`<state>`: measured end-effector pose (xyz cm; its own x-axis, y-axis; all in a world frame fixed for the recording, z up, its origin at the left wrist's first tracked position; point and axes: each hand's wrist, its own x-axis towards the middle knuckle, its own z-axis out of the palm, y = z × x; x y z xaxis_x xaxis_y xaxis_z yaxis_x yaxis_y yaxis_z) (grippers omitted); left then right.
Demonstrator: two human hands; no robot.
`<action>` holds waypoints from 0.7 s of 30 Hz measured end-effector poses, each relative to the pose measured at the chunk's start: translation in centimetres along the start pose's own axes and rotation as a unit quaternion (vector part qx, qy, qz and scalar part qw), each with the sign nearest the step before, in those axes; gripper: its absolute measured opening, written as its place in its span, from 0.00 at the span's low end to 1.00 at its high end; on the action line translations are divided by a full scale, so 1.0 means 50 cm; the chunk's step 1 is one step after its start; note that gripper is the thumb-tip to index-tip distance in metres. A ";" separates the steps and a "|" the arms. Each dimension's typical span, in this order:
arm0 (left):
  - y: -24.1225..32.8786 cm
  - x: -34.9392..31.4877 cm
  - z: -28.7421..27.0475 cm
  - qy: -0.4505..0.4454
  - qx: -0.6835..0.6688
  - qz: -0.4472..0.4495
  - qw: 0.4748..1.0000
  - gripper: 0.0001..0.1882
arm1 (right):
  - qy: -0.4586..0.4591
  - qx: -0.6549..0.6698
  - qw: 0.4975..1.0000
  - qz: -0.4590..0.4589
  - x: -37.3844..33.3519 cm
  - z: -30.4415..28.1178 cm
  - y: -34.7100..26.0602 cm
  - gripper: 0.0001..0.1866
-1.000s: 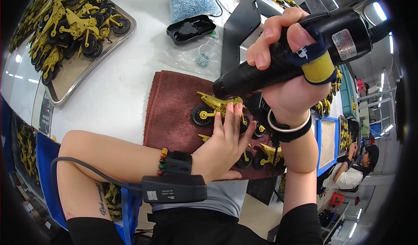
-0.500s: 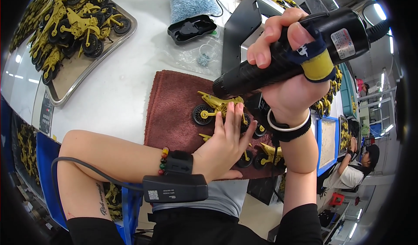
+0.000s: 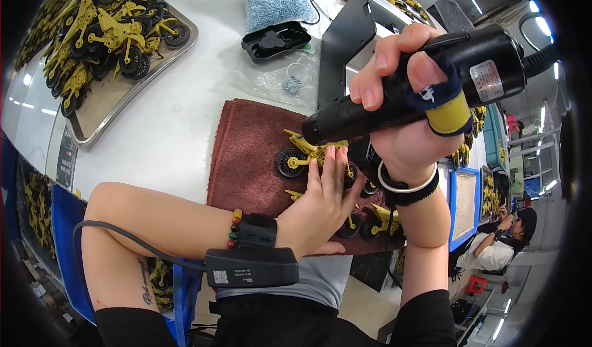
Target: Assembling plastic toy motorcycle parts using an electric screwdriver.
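Observation:
My right hand [image 3: 407, 82] is wrapped round a black electric screwdriver [image 3: 361, 116], its nose tilted down to the left. That nose is just above a yellow toy motorcycle [image 3: 299, 143] lying on its side on a brown cloth [image 3: 246, 131]. Stretched fingers of my left hand [image 3: 320, 205] lie flat over the motorcycle, pressing on it and covering its middle. The screwdriver's tip and any screw under it cannot be made out. More yellow motorcycle parts with black wheels [image 3: 385, 220] lie on the cloth beside my left hand, partly hidden.
A metal-rimmed tray [image 3: 166, 60] heaped with yellow motorcycles stands at the far left. Beyond the cloth are a black tray [image 3: 274, 40], a bag of small screws [image 3: 277, 5] and an upright black panel [image 3: 345, 39]. A co-worker [image 3: 499, 242] sits at the right.
The view has shifted slightly. My right hand and the screwdriver stay over the motorcycle, its nose a little lower; my left hand keeps its place. The co-worker's hands have moved.

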<state>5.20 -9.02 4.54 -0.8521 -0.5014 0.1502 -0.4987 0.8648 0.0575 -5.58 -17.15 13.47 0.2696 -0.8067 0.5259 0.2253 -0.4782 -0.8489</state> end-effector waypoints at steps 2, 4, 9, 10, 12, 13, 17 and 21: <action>0.000 0.000 -0.002 0.000 0.001 0.000 1.000 0.55 | -0.003 -0.009 1.000 -0.002 0.000 0.000 -0.002 0.13; -0.001 0.000 -0.002 -0.001 0.002 0.000 1.000 0.55 | -0.006 -0.018 1.000 -0.004 0.000 -0.002 -0.001 0.13; -0.001 0.001 0.002 0.004 0.013 0.001 1.000 0.53 | 0.049 0.092 0.995 0.009 -0.006 0.005 0.012 0.13; -0.001 0.001 0.001 0.004 0.013 0.001 1.000 0.53 | 0.048 0.092 0.995 0.009 -0.006 0.007 0.011 0.13; 0.000 0.001 0.001 0.006 0.018 -0.002 1.000 0.53 | 0.084 0.083 0.993 0.029 -0.006 0.010 0.007 0.12; 0.000 0.001 0.000 0.006 0.017 -0.002 1.000 0.53 | 0.084 0.083 0.993 0.030 -0.005 0.008 0.007 0.12; 0.001 -0.002 -0.003 0.004 0.026 -0.006 1.000 0.54 | 0.084 0.053 0.994 0.037 -0.003 0.005 0.003 0.11; 0.003 -0.002 -0.002 -0.009 0.017 -0.011 1.000 0.55 | 0.103 0.056 0.992 0.047 -0.003 0.005 0.001 0.11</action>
<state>5.24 -8.85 4.61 -0.8431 -0.5217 0.1305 -0.5230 0.8519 0.0270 -5.39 -16.97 13.34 0.1007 -0.9052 0.4130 0.3148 -0.3648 -0.8763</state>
